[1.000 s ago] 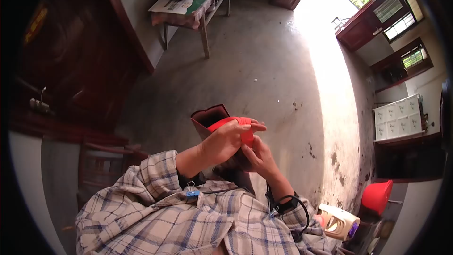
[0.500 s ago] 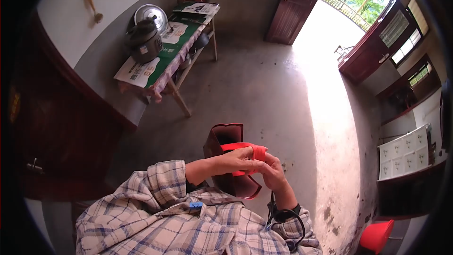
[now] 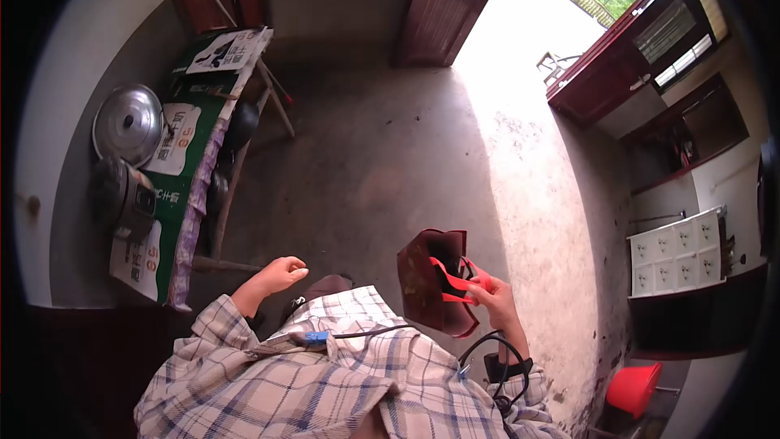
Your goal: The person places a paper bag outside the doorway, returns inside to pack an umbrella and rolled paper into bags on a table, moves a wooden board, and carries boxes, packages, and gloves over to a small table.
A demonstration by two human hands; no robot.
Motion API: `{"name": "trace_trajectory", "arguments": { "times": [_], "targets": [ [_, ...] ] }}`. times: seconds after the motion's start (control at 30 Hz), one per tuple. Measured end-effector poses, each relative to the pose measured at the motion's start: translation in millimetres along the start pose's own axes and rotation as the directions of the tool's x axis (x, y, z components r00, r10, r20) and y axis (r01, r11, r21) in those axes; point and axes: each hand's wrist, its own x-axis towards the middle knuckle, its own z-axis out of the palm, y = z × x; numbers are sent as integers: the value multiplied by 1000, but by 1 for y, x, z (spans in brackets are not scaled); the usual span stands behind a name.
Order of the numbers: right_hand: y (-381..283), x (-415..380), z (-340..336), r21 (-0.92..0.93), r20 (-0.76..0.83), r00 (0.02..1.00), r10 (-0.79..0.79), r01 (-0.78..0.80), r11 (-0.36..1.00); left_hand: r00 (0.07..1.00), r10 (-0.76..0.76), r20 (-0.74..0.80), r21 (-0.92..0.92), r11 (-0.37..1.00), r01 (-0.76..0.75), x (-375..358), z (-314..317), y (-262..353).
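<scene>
A dark red paper bag (image 3: 418, 276) hangs open-topped in front of my body. My right hand (image 3: 496, 299) is closed around its red ribbon handles (image 3: 455, 279), with the thumb over the ribbon. What lies inside the bag is too dark to make out. My left hand (image 3: 280, 274) is held out to the left, apart from the bag. Nothing is in it, and its fingers are loosely stretched. A black cable (image 3: 467, 349) runs across my plaid shirt near the right wrist.
Along the left wall stands a table (image 3: 199, 195) with green-and-white printed sheets. It bears a rice cooker (image 3: 130, 199) and a round metal lid (image 3: 128, 126). Ahead is an open wooden door (image 3: 447, 12). A white drawer unit (image 3: 676, 252) and a red stool (image 3: 632, 388) are at the right.
My left hand has let go of the bag handles and moved left. The bag now hangs from my right hand alone, a little further right. My view has shifted, bringing the table nearer.
</scene>
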Motion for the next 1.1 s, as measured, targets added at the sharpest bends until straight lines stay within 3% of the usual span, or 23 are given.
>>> {"name": "trace_trajectory", "arguments": {
  "times": [0.07, 0.1, 0.13, 0.17, 0.23, 0.3, 0.4, 0.5, 0.57, 0.6, 0.63, 0.67, 0.7, 0.73, 0.77, 0.83, 0.93, 1.03, 1.1],
  "targets": [
    [-19, 36, -26, 3, -63, 998, 1, -1, 1000, 999, -48, 11, 14, 999, 47, 49, -23, -1],
    [-26, 56, -41, -218, -120, 985, -121, 93, 972, 996, -84, 3, 15, 996, 84, 75, -34, 8],
    [-32, 78, -56, -433, -142, 957, -254, 171, 885, 995, -99, 6, 231, 968, 95, 88, -45, 44],
    [-37, 101, -75, -571, -189, 964, -188, 47, 820, 995, -100, -6, 233, 968, 99, 112, -52, 64],
    [-44, 148, -100, -630, -266, 947, -182, -27, 776, 998, 12, 61, 578, 815, -46, 156, -65, 96],
    [-42, 203, -128, -688, -245, 951, -191, -31, 725, 997, 68, 45, 605, 792, -81, 203, -70, 129],
    [-37, 292, -174, -537, -216, 972, -92, -40, 843, 996, 64, -57, 430, 902, -33, 271, -71, 171],
    [-53, 369, -215, -410, -265, 964, 23, -134, 902, 984, 13, -180, 200, 980, 23, 338, -53, 161],
    [-56, 411, -243, -224, -232, 961, 148, -201, 954, 973, -172, -155, 150, 969, 195, 371, -37, 145],
    [-65, 429, -250, -176, -222, 961, 165, -206, 963, 939, -340, -56, 95, 934, 344, 376, -35, 159],
    [-78, 441, -252, -131, -210, 959, 188, -218, 967, 948, -319, 5, 163, 936, 314, 382, -35, 168],
    [-89, 457, -253, -86, -184, 965, 186, -204, 975, 938, -345, 34, 97, 935, 340, 388, -36, 176],
    [-88, 480, -265, -128, -107, 981, 164, -178, 976, 928, -368, 60, 27, 930, 367, 395, -38, 182],
    [-95, 502, -269, -165, -77, 984, 158, -168, 972, 927, -376, -11, -94, 923, 374, 403, -39, 181],
    [-102, 525, -272, -196, -50, 987, 151, -157, 968, 908, -415, -56, -302, 874, 381, 412, -39, 180],
    [-124, 563, -272, -195, -9, 992, 127, -126, 973, 839, -537, -87, -526, 740, 419, 427, -42, 179],
    [-136, 628, -278, -270, -91, 983, 158, -177, 946, 765, -643, -24, -601, 621, 503, 452, -51, 177],
    [-150, 684, -284, -186, -148, 977, 151, -177, 966, 717, -694, 59, -495, 604, 625, 502, -67, 163],
    [-159, 723, -294, -217, -138, 976, 166, -193, 957, 700, -714, -10, -560, 583, 588, 542, -79, 161]
  ]
}}
